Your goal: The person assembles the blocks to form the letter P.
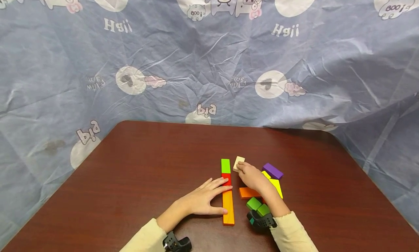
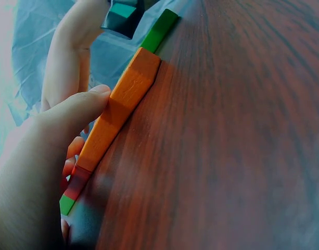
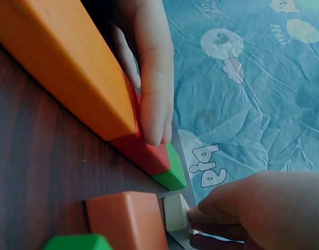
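I'd say a row of blocks (image 1: 227,199) is being extended. The left hand (image 1: 206,200) rests across it, fingers spread, clasping nothing; the right hand (image 1: 254,177) seems to pinch a white block (image 1: 240,159), right of the row's far end. Next probably calls for aligning it there.

PLACE: curtained tabletop nook, room type unclear | wrinkled cartoon-print sheet (image 1: 203,57) behind | wood-grain table (image 1: 157,154)
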